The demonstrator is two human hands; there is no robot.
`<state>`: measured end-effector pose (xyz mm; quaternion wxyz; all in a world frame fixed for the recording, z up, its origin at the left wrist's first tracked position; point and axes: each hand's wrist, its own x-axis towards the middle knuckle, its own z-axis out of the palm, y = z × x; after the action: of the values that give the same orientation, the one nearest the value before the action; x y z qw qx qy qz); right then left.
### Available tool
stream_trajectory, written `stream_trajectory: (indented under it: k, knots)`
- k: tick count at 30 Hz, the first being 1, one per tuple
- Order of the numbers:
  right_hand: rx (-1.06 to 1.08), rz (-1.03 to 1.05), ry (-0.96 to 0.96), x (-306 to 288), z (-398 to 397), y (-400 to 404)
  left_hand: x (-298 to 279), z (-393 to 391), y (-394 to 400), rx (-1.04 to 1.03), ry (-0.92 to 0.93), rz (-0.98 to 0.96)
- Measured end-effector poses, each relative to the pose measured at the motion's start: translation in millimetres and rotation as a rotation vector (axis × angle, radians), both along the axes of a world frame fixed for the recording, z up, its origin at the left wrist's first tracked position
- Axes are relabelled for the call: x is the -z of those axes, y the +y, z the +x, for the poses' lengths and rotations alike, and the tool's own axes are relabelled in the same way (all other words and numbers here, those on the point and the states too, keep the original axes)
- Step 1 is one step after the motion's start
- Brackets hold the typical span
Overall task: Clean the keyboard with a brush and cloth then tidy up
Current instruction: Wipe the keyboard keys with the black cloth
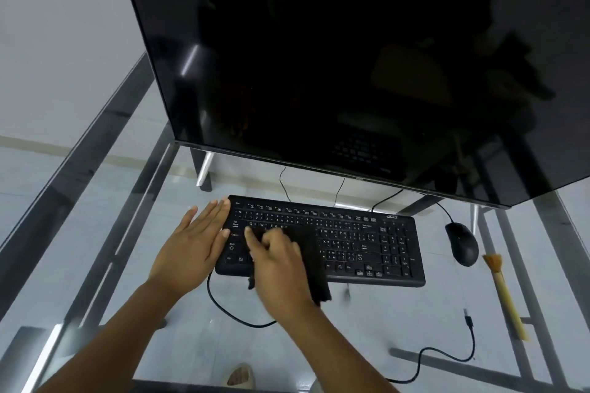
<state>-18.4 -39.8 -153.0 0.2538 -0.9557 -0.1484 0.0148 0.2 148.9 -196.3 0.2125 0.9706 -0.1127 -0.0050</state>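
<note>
Left hand (191, 242) flat steadies matte keyboard (360, 246); right hand (277, 262) presses dark cloth (311, 262).

The right hand (277, 262) and black cloth (314, 265) hide the keyboard's (351, 242) middle-left keys.

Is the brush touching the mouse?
Apart. The head view shows bare glass between the brush bristles and the mouse.

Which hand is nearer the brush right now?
The right hand. It presses a dark cloth on the middle-left of the keyboard, and the brush lies on the glass table past the keyboard's right end. The left hand rests flat at the keyboard's left end, farther away.
</note>
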Motion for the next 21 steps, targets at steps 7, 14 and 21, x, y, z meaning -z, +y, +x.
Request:
stream_trajectory:
  k: [7,14,21]
  knots:
    - [0.31,-0.017,0.023,-9.6,7.6,-81.3,-8.9,0.3,-2.8,-0.07,0.028,-0.174]
    - [0.29,0.022,0.088,-23.5,7.2,-76.8,-52.8,8.8,-50.5,-0.134,-0.096,-0.194]
    - [0.318,0.387,0.18,-96.1,-7.2,-157.2,-123.0,24.4,-160.8,0.246,0.4,-0.521]
